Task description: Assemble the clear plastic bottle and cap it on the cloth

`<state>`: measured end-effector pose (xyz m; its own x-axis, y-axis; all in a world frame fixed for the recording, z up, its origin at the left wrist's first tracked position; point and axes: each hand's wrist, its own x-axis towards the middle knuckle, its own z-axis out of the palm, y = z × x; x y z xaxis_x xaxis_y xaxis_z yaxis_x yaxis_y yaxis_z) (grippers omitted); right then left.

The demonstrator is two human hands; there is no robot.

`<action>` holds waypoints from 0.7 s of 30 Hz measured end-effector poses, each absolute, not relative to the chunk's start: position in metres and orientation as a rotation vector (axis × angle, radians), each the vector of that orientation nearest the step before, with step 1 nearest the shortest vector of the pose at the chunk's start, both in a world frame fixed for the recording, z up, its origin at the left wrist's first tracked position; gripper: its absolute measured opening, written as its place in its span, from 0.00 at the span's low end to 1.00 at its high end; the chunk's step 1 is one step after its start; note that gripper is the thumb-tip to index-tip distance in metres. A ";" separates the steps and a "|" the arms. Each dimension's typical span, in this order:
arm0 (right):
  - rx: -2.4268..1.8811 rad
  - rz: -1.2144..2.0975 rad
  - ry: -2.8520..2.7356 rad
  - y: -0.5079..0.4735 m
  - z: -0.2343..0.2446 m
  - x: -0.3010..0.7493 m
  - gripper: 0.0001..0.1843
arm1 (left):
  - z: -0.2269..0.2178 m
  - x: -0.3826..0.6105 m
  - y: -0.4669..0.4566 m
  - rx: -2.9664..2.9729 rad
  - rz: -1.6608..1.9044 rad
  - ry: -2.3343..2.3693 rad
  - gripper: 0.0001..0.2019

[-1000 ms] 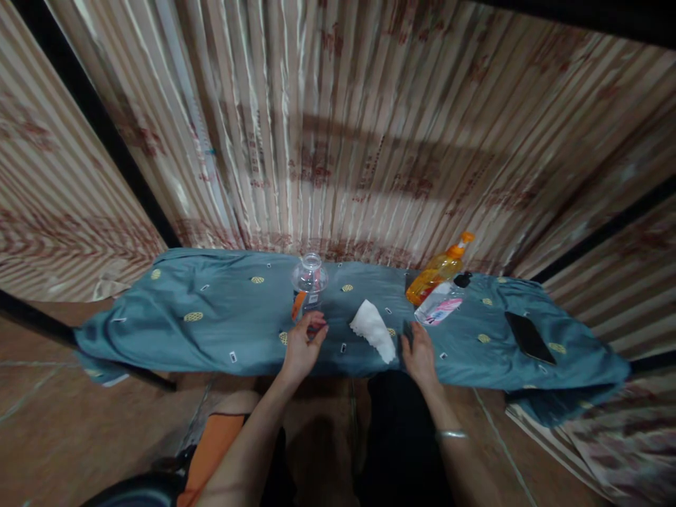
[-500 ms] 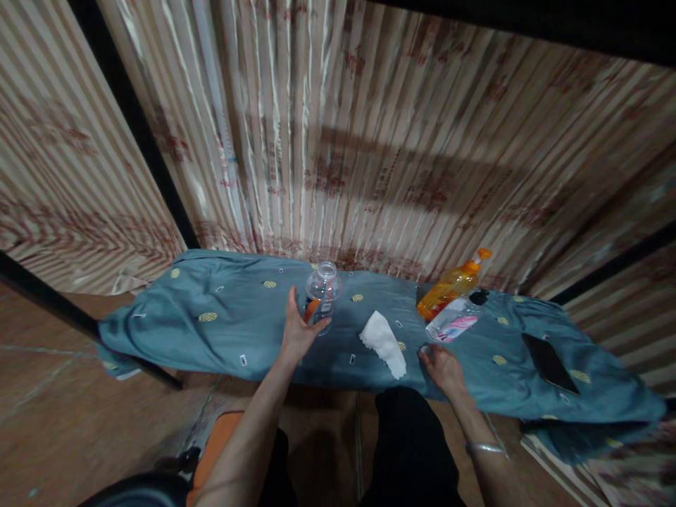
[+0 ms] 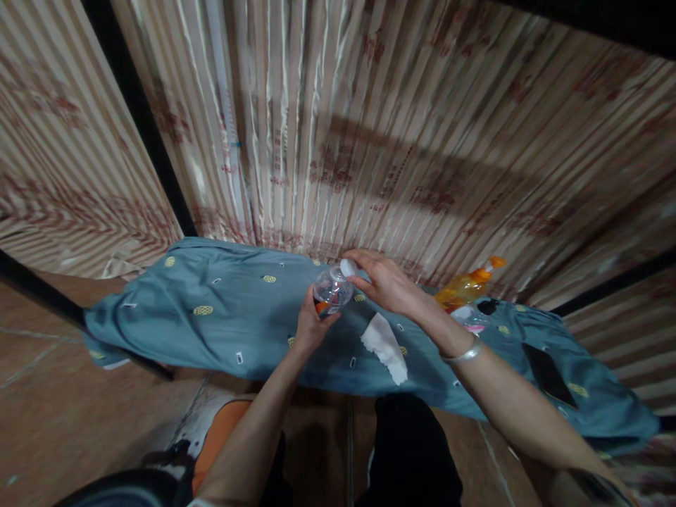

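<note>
A clear plastic bottle point(image 3: 334, 284) with an orange and dark label stands out in the middle, its mouth pointing up. My left hand point(image 3: 313, 321) is wrapped round its lower side, the thumb across the front. Between the thumb and fingers of my right hand point(image 3: 381, 280) is a white bottle cap point(image 3: 348, 267), held right beside the bottle's mouth; whether it touches the rim I cannot tell. A torn piece of white tissue point(image 3: 384, 348) lies on the blue-green cloth point(image 3: 253, 317), just below my right hand.
Behind my right forearm lie an orange pump bottle point(image 3: 465, 287) and a clear bottle with a black cap point(image 3: 486, 307), partly hidden. A dark phone point(image 3: 549, 374) rests farther right. Black metal posts point(image 3: 142, 127) and a striped curtain point(image 3: 296, 141) enclose the cloth-covered surface.
My right hand has carried the cap from the cloth near the black-capped bottle up and left to the clear bottle's mouth. My left hand has closed round the bottle, now slightly tilted.
</note>
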<state>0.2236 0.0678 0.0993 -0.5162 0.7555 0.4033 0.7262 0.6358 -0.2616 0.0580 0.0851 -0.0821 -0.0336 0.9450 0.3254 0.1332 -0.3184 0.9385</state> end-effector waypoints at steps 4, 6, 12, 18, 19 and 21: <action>-1.052 0.063 -2.619 0.081 0.109 0.219 0.18 | -0.084 0.061 0.083 1.551 1.431 1.141 0.42; -1.029 0.099 -2.669 0.083 0.111 0.221 0.13 | -0.085 0.062 0.082 1.560 1.437 1.125 0.41; -1.228 0.044 -2.650 0.080 0.116 0.213 0.15 | -0.086 0.064 0.077 1.575 1.465 1.093 0.39; -1.563 -0.251 -2.754 0.067 0.128 0.203 0.17 | -0.091 0.067 0.080 1.571 1.496 1.013 0.40; -1.512 -0.190 -2.800 0.065 0.131 0.203 0.16 | -0.093 0.068 0.080 1.570 1.495 0.998 0.41; -1.439 -0.078 -2.871 0.064 0.136 0.205 0.15 | -0.096 0.069 0.082 1.565 1.496 0.989 0.41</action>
